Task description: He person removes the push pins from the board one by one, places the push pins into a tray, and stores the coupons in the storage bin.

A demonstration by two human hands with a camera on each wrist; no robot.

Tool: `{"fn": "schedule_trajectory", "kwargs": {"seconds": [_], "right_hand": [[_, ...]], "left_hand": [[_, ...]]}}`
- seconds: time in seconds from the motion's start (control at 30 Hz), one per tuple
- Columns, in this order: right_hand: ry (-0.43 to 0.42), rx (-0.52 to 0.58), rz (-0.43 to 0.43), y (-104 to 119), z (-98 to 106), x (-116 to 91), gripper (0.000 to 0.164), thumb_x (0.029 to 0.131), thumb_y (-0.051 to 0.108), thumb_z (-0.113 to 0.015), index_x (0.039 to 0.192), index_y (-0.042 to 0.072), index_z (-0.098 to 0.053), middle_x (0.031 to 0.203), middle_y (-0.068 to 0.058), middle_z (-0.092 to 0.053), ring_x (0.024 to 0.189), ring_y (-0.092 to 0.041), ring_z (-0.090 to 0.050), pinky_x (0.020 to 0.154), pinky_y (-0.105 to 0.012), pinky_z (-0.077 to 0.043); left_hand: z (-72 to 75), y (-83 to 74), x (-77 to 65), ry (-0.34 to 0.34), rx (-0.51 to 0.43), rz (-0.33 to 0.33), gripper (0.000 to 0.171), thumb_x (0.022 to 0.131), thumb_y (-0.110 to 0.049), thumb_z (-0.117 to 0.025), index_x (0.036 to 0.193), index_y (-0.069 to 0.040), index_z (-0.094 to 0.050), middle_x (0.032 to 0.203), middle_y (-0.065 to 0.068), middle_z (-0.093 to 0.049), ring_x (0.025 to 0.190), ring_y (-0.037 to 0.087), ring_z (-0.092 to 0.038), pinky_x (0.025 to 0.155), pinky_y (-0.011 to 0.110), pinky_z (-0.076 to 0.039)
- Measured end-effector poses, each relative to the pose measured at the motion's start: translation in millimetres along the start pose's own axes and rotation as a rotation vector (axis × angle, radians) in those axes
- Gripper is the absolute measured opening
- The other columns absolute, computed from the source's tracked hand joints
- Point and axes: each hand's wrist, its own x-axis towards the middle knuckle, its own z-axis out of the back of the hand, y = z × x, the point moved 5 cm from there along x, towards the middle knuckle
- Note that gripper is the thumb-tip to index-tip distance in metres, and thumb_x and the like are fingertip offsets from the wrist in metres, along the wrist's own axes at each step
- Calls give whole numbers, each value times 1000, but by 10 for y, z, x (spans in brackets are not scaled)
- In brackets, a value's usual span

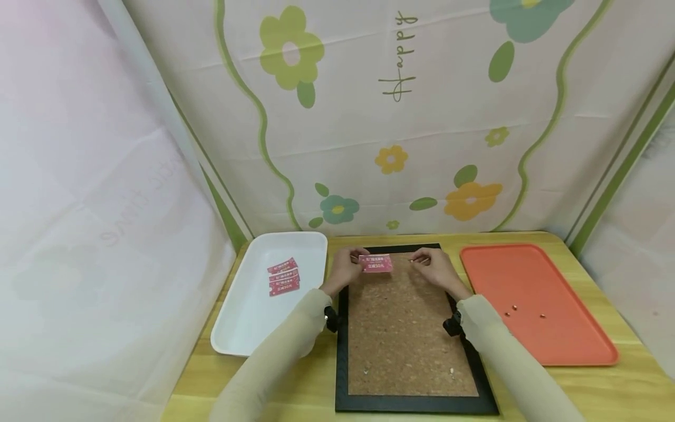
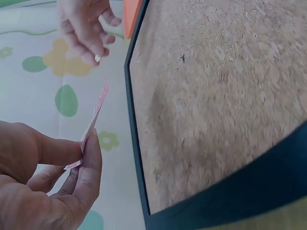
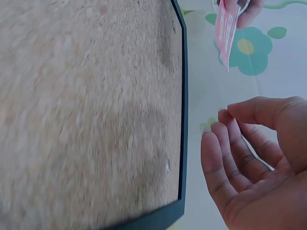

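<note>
A pink coupon (image 1: 376, 263) with white print is pinched between the thumb and fingers of my left hand (image 1: 345, 271), above the far end of a black-framed cork board (image 1: 406, 328). Seen edge-on in the left wrist view, the coupon (image 2: 96, 115) bends slightly. To its right, my right hand (image 1: 435, 268) pinches a small shiny thumbtack (image 1: 412, 261) with thumb and forefinger. In the left wrist view the thumbtack (image 2: 98, 58) is a bright spot at the fingertips; the fingers mostly hide it in the right wrist view. A gap separates the right hand (image 3: 259, 153) from the coupon.
On the left, a white tray (image 1: 239, 316) holds several pink coupons (image 1: 283, 277). An orange-red tray (image 1: 559, 340) at the right holds 3 small gold thumbtacks (image 1: 514, 307). Behind the wooden table (image 1: 311, 387) hangs a flower-printed cloth (image 1: 343, 129).
</note>
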Motion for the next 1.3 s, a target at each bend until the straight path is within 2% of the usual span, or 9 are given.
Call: {"fn": "schedule_trajectory", "kwargs": {"seconds": [0.2, 0.4, 0.53, 0.6, 0.83, 0.97, 1.1, 1.2, 1.3], "right_hand": [[-9, -19, -20, -66, 139, -117, 19, 101, 12, -66, 115, 0, -73, 109, -18, -74, 94, -29, -69, 81, -43, -59], [-10, -16, -52, -205, 274, -243, 20, 101, 9, -65, 115, -3, -71, 106, -21, -73, 90, -29, -70, 69, -33, -58], [-10, 26, -50, -286, 360, -324, 21, 101, 6, -64, 117, -6, -69, 106, -25, -72, 90, -38, -72, 64, -36, -61], [-18, 32, -47, -327, 398, -354, 21, 100, 6, -65, 116, -7, -69, 106, -26, -72, 89, -38, -72, 63, -37, -62], [-43, -33, -50, -389, 538, -474, 21, 100, 12, -68, 115, -1, -71, 108, -21, -74, 87, -24, -71, 67, -27, -56], [-42, -16, -67, -445, 641, -551, 23, 101, 13, -67, 117, -4, -70, 108, -23, -73, 87, -26, -70, 66, -32, -59], [-30, 18, -98, -521, 726, -638, 26, 102, 14, -65, 120, -6, -68, 109, -25, -71, 89, -37, -71, 66, -41, -62], [-32, -15, -95, -568, 795, -694, 26, 103, 15, -64, 120, -5, -68, 110, -25, -71, 90, -38, -71, 65, -38, -62], [-49, -61, -89, -616, 879, -741, 25, 103, 16, -65, 120, -2, -69, 110, -23, -72, 91, -36, -71, 64, -33, -60]], "left_hand": [[178, 7, -75, -12, -5, -34, 25, 94, 3, -67, 116, -7, -74, 112, 16, -71, 93, 23, -67, 67, 25, -54], [375, 29, -168, -36, 12, -70, 20, 97, -1, -67, 116, -6, -75, 110, 17, -74, 97, 30, -72, 68, 29, -60], [511, 82, -193, -55, 2, -81, 20, 97, -2, -69, 115, -5, -76, 108, 17, -74, 95, 30, -74, 68, 31, -62], [581, 127, -198, -60, -15, -79, 20, 96, -2, -70, 114, -5, -76, 107, 18, -74, 93, 29, -75, 68, 31, -62], [834, 217, -315, -88, -24, -72, 22, 94, -1, -72, 115, -6, -77, 109, 18, -75, 94, 31, -75, 70, 32, -62], [940, 269, -390, -104, -25, -37, 21, 93, -2, -72, 114, -4, -76, 110, 19, -76, 96, 32, -75, 72, 33, -62], [1042, 379, -429, -115, -21, 40, 21, 93, -2, -72, 114, -4, -76, 112, 18, -76, 92, 25, -75, 70, 29, -61], [1137, 441, -443, -124, -10, 76, 22, 92, -1, -73, 114, -4, -76, 112, 18, -76, 89, 22, -75, 69, 29, -60], [1246, 481, -442, -127, 0, 90, 22, 93, -2, -72, 114, -3, -76, 111, 20, -76, 90, 25, -75, 73, 33, -62]]}}
